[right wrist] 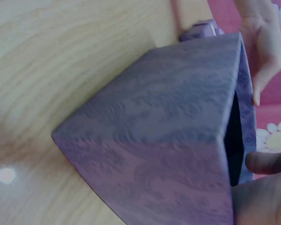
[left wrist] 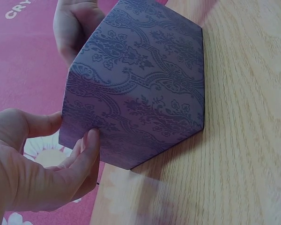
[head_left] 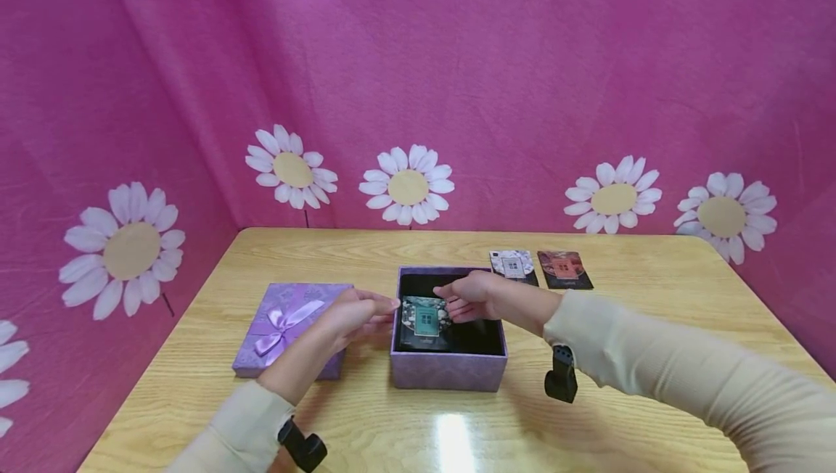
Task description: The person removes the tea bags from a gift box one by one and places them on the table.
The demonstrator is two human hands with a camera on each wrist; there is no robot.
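A lidless purple patterned gift box (head_left: 448, 371) with a black inside stands in the middle of the table. In its left half lies a flat dark packet (head_left: 426, 324) with a green label. My left hand (head_left: 359, 313) is at the box's left side, thumb at the rim and fingertips against the outer wall (left wrist: 140, 89). My right hand (head_left: 472, 297) reaches in over the right rim, fingers loosely bent beside the packet's right edge, with nothing visible in its grasp. In the right wrist view, the box wall (right wrist: 168, 112) hides most of this hand's fingers.
The purple lid (head_left: 297, 328), with a lilac ribbon bow, lies left of the box, partly behind my left arm. Behind the box on the right lie a packet with a white floral top (head_left: 512, 266) and a reddish packet (head_left: 564, 270). A pink flowered cloth (head_left: 496, 96) hangs behind the table.
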